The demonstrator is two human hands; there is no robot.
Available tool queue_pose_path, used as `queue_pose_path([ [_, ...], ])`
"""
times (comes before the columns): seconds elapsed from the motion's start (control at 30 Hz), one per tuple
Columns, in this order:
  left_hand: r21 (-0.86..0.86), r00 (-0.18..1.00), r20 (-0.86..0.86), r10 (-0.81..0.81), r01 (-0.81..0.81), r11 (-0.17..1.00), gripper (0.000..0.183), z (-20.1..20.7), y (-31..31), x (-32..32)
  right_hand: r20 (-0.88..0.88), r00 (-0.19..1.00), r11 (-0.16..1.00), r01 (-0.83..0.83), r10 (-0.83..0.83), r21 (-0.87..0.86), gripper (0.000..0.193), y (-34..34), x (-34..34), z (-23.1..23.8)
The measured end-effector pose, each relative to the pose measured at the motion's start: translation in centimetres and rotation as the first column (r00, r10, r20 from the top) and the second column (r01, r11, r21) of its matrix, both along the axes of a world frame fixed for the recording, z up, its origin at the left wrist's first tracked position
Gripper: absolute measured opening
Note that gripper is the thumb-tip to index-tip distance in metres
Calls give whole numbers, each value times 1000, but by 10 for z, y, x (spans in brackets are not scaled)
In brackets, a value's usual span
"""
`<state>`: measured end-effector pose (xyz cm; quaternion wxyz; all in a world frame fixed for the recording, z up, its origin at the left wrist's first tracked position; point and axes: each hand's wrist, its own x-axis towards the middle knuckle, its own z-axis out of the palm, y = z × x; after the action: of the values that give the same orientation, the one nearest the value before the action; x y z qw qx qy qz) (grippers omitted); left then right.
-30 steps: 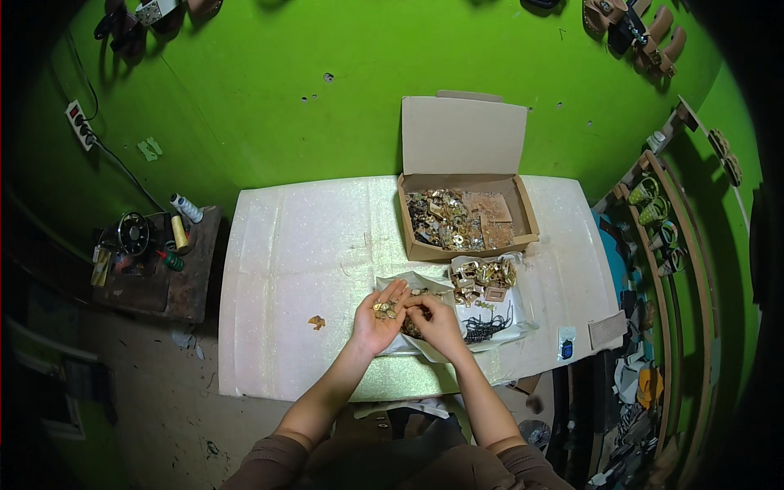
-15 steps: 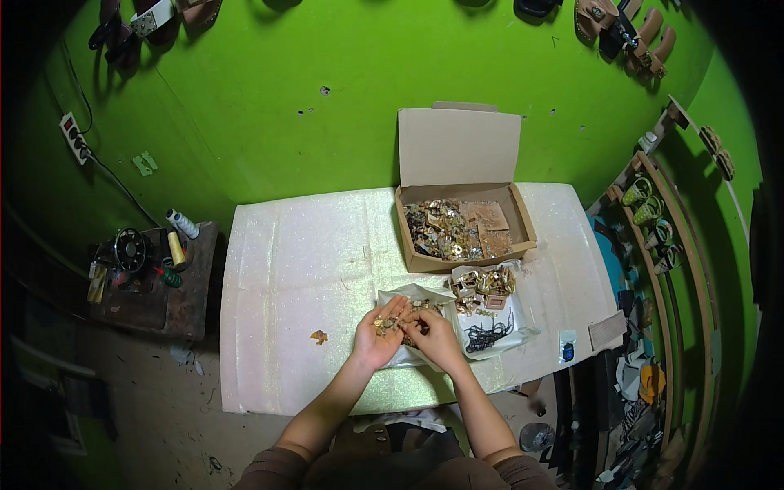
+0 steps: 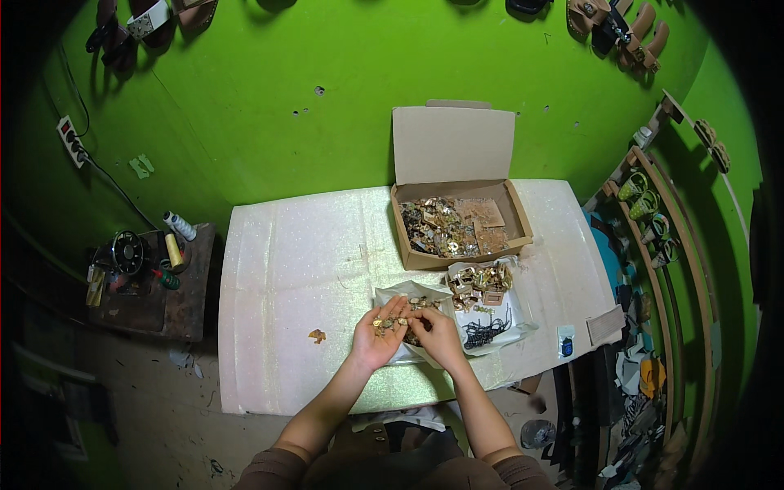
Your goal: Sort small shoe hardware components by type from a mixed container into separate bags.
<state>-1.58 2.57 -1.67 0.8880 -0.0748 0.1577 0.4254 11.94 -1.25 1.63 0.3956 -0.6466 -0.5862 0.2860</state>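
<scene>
My left hand [image 3: 374, 345] is palm up with fingers outstretched, bearing several small gold-coloured metal pieces [image 3: 383, 324]. Fingers bent into a pinch, my right hand [image 3: 442, 340] is at the fingertips of the left; whatever it grips is too small to make out. Both hands are over a white-lined tray [image 3: 398, 291] of small metal bits, partly hidden by them. Beside it on the right, another white-lined tray [image 3: 523, 328] holds gold-coloured buckles [image 3: 482, 282] and a tangle of black strands [image 3: 487, 332].
Behind the trays stands an open cardboard box [image 3: 457, 260] of mixed metal fittings on the glittery white table [image 3: 286, 269]. A brown scrap [image 3: 317, 336] lies left, a small blue-and-white packet [image 3: 566, 341] right. A sewing machine [image 3: 128, 253] is far left; a shoe rack [image 3: 682, 302] stands right.
The right fingers have shifted slightly against the left hand's fingertips. The pieces on the left palm look a little more spread out. The view has shifted slightly.
</scene>
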Motion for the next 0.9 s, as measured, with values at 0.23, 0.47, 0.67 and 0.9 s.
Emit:
queue_pose_path([
  [0.23,-30,999,-28,33,-34,999,40,-1,0,0,-17,999,999,-34,35,17,17,2,-2,4],
  [0.47,-21,995,-67,69,-70,997,41,4,2,5,159,984,994,-86,74,71,15,3,-7,5],
  [0.67,-23,991,-93,99,-101,995,41,4,0,13,206,974,982,-126,95,140,14,4,-2,-1],
  [0.9,-68,985,-90,144,-151,986,39,3,3,21,24,988,986,-152,150,72,11,15,20,-3],
])
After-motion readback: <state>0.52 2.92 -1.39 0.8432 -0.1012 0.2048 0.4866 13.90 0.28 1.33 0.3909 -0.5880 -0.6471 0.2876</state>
